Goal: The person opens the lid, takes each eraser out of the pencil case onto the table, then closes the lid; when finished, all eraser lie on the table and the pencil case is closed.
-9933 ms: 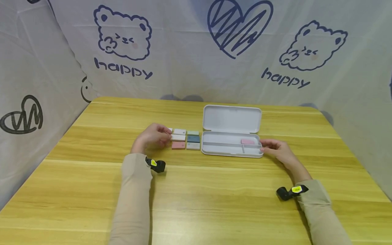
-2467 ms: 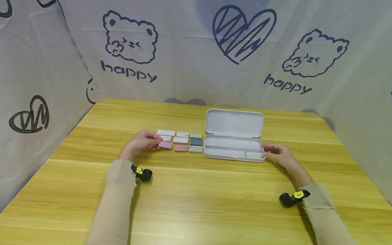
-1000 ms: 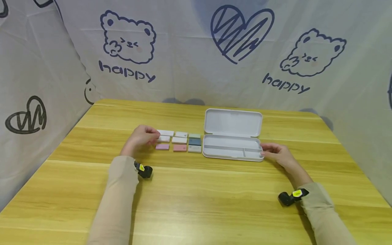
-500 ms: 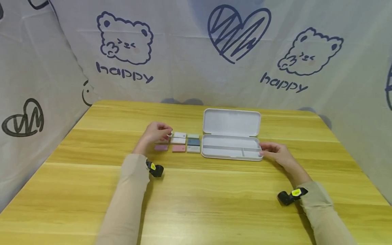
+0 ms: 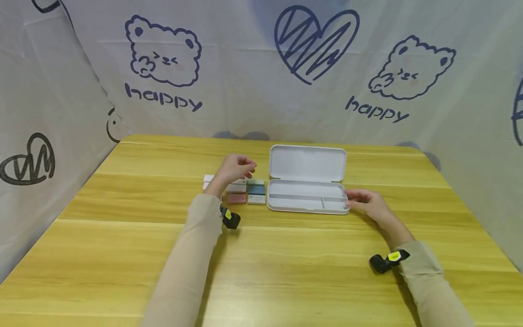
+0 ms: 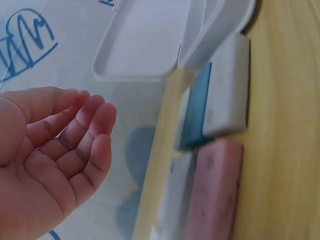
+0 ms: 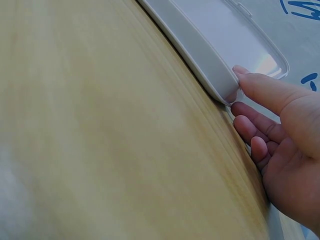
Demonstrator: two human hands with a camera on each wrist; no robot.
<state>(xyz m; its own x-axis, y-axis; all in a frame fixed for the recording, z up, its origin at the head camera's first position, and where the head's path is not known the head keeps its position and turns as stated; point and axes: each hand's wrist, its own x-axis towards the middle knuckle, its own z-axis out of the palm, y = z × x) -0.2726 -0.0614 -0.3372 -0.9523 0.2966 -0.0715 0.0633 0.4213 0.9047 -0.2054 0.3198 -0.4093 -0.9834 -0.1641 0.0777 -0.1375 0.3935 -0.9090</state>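
My left hand (image 5: 236, 169) hovers above the far side of a block of small erasers, its fingers loosely bent with nothing between them in the left wrist view. Pale green (image 5: 256, 182), blue (image 5: 256, 190) and white (image 5: 256, 200) erasers form the column closest to the pencil case. A rose eraser (image 5: 236, 199) lies left of the white one; my forearm hides others. The white pencil case (image 5: 296, 210) lies with its lid up and no eraser in its compartments. At its right end, my right hand (image 5: 367, 202) holds the corner, thumb at the rim and fingers against the outside.
A wooden table (image 5: 286, 272) bears everything. White cloth (image 5: 237, 54) with drawn bears and hearts hangs behind and at the sides. The raised lid (image 5: 307, 163) stands along the case's far edge. A black camera (image 5: 231, 219) sits on my left wrist.
A pink eraser has gone from the case to the left of the block. My left hand then nudged the left-hand erasers and has moved right, above them. My right hand stays at the case.
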